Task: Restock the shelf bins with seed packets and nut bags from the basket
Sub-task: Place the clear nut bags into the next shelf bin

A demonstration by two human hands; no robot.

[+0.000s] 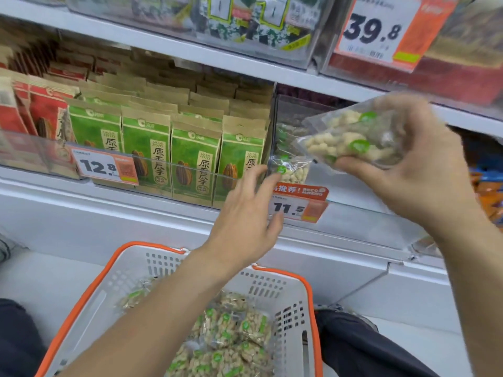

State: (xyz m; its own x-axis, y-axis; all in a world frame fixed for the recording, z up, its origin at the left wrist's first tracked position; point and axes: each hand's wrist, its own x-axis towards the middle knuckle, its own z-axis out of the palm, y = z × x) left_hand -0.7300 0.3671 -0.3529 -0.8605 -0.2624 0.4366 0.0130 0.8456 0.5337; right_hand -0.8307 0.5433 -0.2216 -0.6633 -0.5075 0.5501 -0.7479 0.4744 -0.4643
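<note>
Right hand (408,170) grips clear nut bag (351,137) with green stickers; left hand (245,213) spread.

White shop shelving (163,213) in tiers, orange price tags (379,31) on fronts, pale floor (424,349) below.

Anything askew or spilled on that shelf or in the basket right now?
Nothing spilled or damaged. The nut bin looks nearly empty, with one nut bag slumped at its front, while the green seed packets beside it stand upright in rows. Bags in the basket lie in a loose heap.
</note>
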